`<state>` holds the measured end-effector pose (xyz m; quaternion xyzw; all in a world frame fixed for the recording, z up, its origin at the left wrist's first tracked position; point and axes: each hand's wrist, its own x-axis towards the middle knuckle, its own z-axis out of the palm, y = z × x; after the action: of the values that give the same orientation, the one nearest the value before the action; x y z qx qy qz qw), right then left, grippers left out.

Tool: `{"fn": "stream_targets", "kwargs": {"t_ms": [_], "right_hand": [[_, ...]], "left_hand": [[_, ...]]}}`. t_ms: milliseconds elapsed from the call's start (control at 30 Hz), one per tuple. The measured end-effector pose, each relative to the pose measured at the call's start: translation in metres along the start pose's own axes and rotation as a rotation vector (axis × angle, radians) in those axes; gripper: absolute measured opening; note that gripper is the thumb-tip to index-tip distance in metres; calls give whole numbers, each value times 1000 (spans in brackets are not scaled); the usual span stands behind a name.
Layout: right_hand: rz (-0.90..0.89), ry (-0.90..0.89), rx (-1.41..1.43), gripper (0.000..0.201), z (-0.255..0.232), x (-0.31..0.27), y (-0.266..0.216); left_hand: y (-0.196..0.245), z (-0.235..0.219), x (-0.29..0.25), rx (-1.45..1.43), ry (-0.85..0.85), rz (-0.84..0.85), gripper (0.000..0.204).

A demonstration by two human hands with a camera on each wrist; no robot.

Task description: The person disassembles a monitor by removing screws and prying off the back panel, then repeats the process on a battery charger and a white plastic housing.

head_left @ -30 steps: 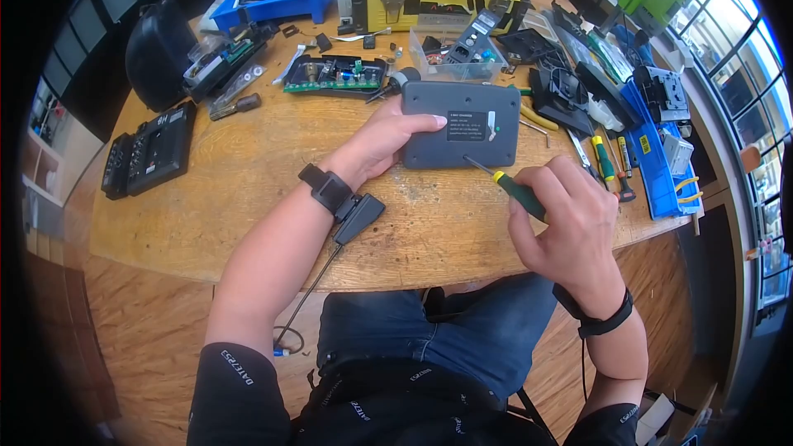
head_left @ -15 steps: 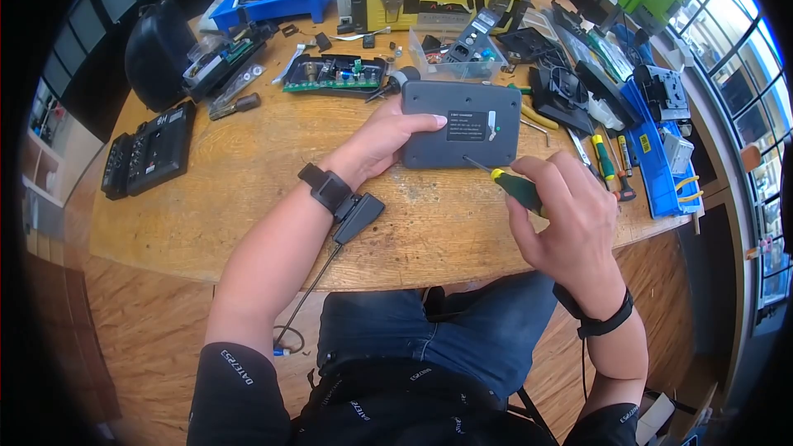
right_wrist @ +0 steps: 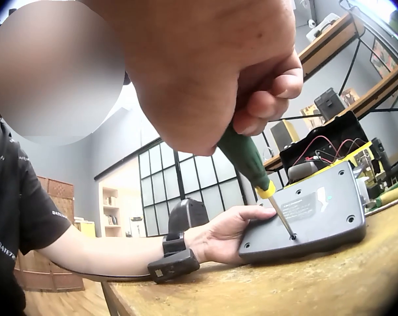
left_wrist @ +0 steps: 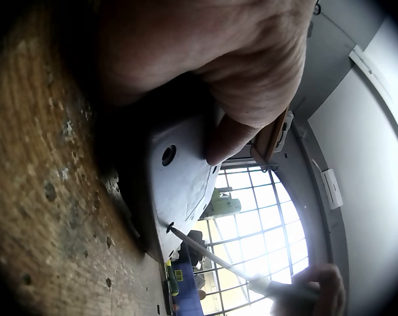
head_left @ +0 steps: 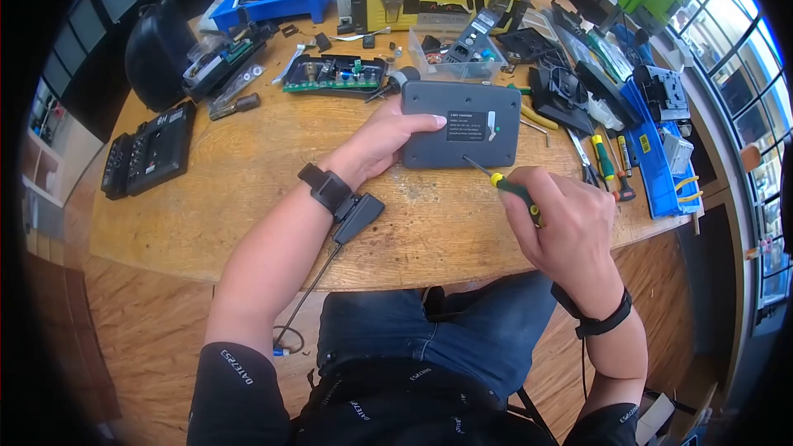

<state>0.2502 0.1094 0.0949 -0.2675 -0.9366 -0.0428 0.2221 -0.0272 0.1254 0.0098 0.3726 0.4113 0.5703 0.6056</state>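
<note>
A dark grey charger [head_left: 425, 103] lies label side up over the wooden table, screw holes along its edges. My left hand [head_left: 387, 139] grips its left end, thumb on top beside the label and the other fingers mostly hidden. My right hand [head_left: 570, 219] holds a green and yellow screwdriver [head_left: 510, 186] slanted, its handle between thumb and fingers. In the right wrist view the screwdriver's shaft [right_wrist: 282, 214] runs down into a screw hole in the charger's near edge. The left wrist view shows the tip at that same hole [left_wrist: 171, 228].
Behind the charger are an open circuit board [head_left: 334, 74], a clear plastic box [head_left: 425, 62] and a yellow toolbox [head_left: 442, 7]. A black device [head_left: 153, 149] lies at left. Scissors [head_left: 582, 153], another screwdriver [head_left: 603, 157] and a blue bin [head_left: 652, 169] stand at right.
The fingers of my right hand have shifted round the screwdriver handle, which has turned and now shows its yellow end. The charger and my left hand have stayed in place.
</note>
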Motion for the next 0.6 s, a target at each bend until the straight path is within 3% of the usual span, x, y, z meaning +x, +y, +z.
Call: {"fn": "stream_targets", "kwargs": {"t_ms": [33, 100, 233, 300, 500, 600], "right_hand": [[0, 0, 0, 31, 0, 2, -1], [-105, 172, -20, 28, -2, 11, -6], [-96, 143, -8, 27, -7, 9, -8], [8, 23, -15, 28, -1, 1, -1], [-94, 164, 12, 24, -5, 14, -10], [-64, 86, 24, 26, -5, 9, -6]], "left_hand": [[0, 0, 0, -3, 1, -2, 52], [0, 0, 0, -2, 2, -1, 52], [0, 1, 0, 3, 12, -7, 52], [0, 0, 1, 2, 7, -9, 52], [-1, -1, 1, -7, -3, -7, 52], [-1, 0, 0, -1, 2, -6, 51]]}}
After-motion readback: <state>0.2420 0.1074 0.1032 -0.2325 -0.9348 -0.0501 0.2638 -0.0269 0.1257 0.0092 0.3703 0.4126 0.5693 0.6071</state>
